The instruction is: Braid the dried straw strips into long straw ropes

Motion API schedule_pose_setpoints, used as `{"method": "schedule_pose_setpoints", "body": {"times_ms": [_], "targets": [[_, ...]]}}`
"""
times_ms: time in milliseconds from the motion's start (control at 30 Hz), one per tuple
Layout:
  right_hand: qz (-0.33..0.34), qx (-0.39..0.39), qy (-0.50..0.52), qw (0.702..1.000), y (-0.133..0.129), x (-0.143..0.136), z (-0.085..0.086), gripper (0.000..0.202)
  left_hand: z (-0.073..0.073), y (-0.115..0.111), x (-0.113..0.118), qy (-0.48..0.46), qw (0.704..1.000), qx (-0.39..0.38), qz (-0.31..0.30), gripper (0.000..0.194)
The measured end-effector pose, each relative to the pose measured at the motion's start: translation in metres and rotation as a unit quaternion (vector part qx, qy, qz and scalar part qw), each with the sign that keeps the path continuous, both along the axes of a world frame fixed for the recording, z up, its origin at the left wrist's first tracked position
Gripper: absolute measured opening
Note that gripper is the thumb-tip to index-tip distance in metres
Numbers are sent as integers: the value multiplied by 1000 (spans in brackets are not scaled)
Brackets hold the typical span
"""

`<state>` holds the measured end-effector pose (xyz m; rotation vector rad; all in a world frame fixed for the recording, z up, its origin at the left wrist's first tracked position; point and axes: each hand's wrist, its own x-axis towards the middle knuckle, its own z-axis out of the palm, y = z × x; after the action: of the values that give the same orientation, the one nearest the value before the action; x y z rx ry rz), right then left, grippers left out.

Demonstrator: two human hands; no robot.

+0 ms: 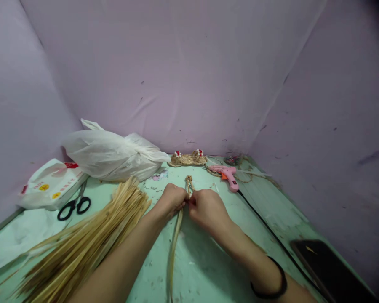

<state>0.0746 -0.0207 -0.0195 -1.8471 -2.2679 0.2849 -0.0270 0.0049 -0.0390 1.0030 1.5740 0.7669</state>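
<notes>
Left hand (pixel 172 198) and right hand (pixel 208 209) closed on one twisted straw piece (pixel 188 181)

Both hands meet and pinch the twisted straw piece, its knotted end poking out just beyond them over the green bench (pixel 214 269). A long flat strand (pixel 175 240) trails from below the left hand toward the wearer. Left of the hands lie a bundle of dry straw (pixel 91 240), black-handled scissors (pixel 76 203) and a white plastic bag (pixel 113 155). Straight beyond them sits a beaded woven straw item (pixel 188 160); to their right, a pink glue gun (pixel 229 174) and, nearer the wearer, a dark phone (pixel 328 269)
</notes>
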Motion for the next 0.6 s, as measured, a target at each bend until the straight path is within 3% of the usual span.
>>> {"method": "schedule_pose_setpoints", "body": {"times_ms": [67,167,267,400,433,500,600], "targets": [[19,2,-21,1000,-8,-8,1,21,4,-2,-3,-36,999,-25,-6,19],[52,-4,-30,998,-16,-16,2,20,3,0,-13,-56,996,-16,-63,12],[72,-16,0,997,-14,-10,8,20,-2,6,-24,-65,992,-3,-105,4],[-17,14,146,989,8,12,13,30,-3,12,-33,-94,986,-18,-138,8],[-46,16,197,979,14,17,12,28,-2,12,-33,-97,985,-27,-140,8],[-78,-74,320,941,24,20,5,21,-1,12,-33,-96,985,-36,-141,9],[-93,-275,455,842,29,14,-7,14,-1,11,-32,-93,984,-31,-147,9]]}}
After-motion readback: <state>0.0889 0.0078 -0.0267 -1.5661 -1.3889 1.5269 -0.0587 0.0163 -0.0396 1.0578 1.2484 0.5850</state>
